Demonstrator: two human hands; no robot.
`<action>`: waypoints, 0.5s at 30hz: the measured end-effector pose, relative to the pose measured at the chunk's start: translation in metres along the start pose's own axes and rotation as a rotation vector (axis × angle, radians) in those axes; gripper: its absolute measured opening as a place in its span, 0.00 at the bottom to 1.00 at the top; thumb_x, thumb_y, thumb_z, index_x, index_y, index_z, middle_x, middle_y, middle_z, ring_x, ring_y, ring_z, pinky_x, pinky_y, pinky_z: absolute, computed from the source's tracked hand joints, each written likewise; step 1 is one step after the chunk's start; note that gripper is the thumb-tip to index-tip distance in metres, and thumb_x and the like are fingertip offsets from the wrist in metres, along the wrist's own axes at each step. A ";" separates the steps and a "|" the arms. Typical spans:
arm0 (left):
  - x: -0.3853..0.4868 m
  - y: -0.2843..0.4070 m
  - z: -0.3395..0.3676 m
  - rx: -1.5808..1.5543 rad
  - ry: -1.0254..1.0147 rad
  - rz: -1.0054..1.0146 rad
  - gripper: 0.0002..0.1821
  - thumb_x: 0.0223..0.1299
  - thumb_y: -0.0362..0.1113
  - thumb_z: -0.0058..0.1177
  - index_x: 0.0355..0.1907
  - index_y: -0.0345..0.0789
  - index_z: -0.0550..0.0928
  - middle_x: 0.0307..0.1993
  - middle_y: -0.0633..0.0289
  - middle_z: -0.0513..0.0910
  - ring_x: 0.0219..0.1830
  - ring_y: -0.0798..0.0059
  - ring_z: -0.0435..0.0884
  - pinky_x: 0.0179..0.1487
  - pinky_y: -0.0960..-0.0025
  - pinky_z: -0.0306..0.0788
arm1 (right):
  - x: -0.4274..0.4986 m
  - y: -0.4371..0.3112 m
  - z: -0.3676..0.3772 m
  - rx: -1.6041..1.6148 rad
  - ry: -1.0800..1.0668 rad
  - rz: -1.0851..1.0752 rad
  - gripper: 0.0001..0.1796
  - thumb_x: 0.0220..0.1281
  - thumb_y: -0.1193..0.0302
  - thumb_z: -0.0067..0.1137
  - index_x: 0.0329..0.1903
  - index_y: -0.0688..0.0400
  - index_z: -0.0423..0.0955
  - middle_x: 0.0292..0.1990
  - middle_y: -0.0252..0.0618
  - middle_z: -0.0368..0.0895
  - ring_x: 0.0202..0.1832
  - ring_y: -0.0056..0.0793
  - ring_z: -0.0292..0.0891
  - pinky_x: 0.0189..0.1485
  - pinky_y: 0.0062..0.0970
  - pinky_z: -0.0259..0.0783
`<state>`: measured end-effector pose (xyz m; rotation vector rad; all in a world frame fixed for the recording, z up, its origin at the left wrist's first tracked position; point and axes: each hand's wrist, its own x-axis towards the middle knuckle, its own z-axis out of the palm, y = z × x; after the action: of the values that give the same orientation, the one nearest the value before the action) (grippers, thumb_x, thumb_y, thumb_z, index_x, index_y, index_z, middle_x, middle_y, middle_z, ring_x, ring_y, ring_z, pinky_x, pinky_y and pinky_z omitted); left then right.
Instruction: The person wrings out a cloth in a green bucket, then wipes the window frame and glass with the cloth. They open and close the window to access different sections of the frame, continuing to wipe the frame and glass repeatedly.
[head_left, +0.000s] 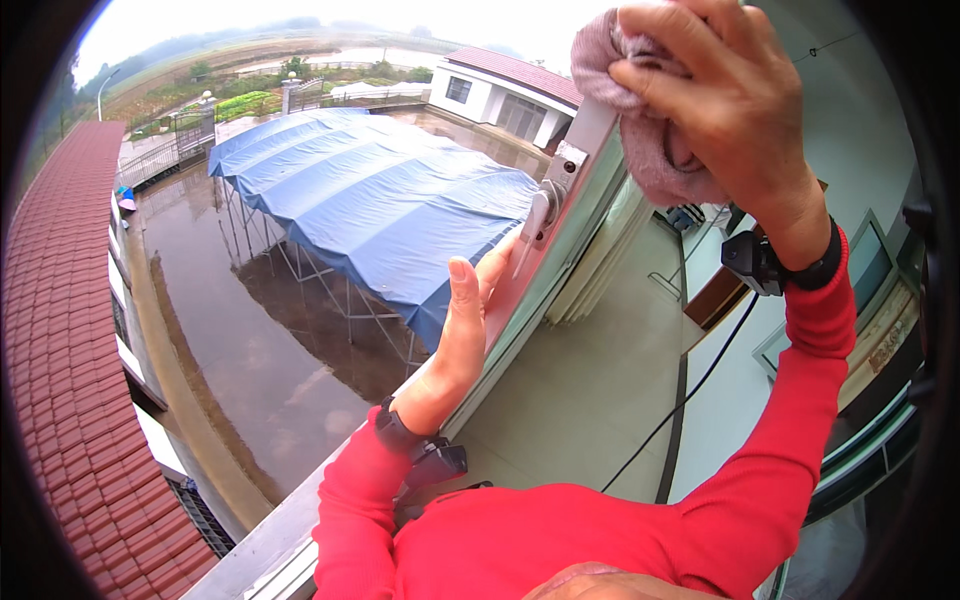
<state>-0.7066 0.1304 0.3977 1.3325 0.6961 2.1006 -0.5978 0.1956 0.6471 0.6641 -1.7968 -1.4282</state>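
Observation:
My right hand is raised at the upper right, its fingers closed around a bunched pink cloth. The cloth lies against the upper part of a window sash frame and hangs down beside the glass. Lower on that frame sits a metal window handle. Just below the handle, my left hand rests on the sash edge with thumb up and palm turned outward; some of its fingers are hidden behind the frame. It holds no loose object.
Outside, a blue canopy stands over a wet courtyard, with a red tiled roof at left. Indoors, a beige curtain hangs behind the sash. A black cable runs from my right wrist device.

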 end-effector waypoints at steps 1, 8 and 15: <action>0.000 0.000 0.001 -0.002 -0.005 0.020 0.58 0.63 0.79 0.11 0.75 0.27 0.57 0.72 0.53 0.64 0.74 0.65 0.60 0.77 0.64 0.45 | 0.002 -0.001 -0.002 -0.005 0.024 0.011 0.12 0.37 0.70 0.64 0.32 0.53 0.82 0.46 0.30 0.79 0.48 0.32 0.75 0.48 0.30 0.71; 0.001 0.000 0.005 -0.054 -0.004 0.060 0.58 0.64 0.78 0.11 0.75 0.25 0.55 0.73 0.52 0.61 0.76 0.65 0.56 0.78 0.64 0.42 | -0.022 -0.022 0.017 0.357 -0.019 -0.038 0.18 0.46 0.74 0.66 0.44 0.57 0.79 0.44 0.34 0.77 0.46 0.33 0.75 0.46 0.27 0.71; 0.001 -0.006 0.006 -0.020 0.037 0.080 0.57 0.65 0.78 0.12 0.75 0.25 0.54 0.73 0.53 0.61 0.75 0.65 0.57 0.78 0.65 0.42 | -0.019 -0.010 0.008 0.079 0.110 0.018 0.18 0.45 0.75 0.67 0.43 0.55 0.83 0.44 0.32 0.78 0.42 0.31 0.75 0.43 0.26 0.74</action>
<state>-0.7000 0.1359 0.3965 1.3340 0.6454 2.1943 -0.5934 0.2124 0.6327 0.7502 -1.7758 -1.2891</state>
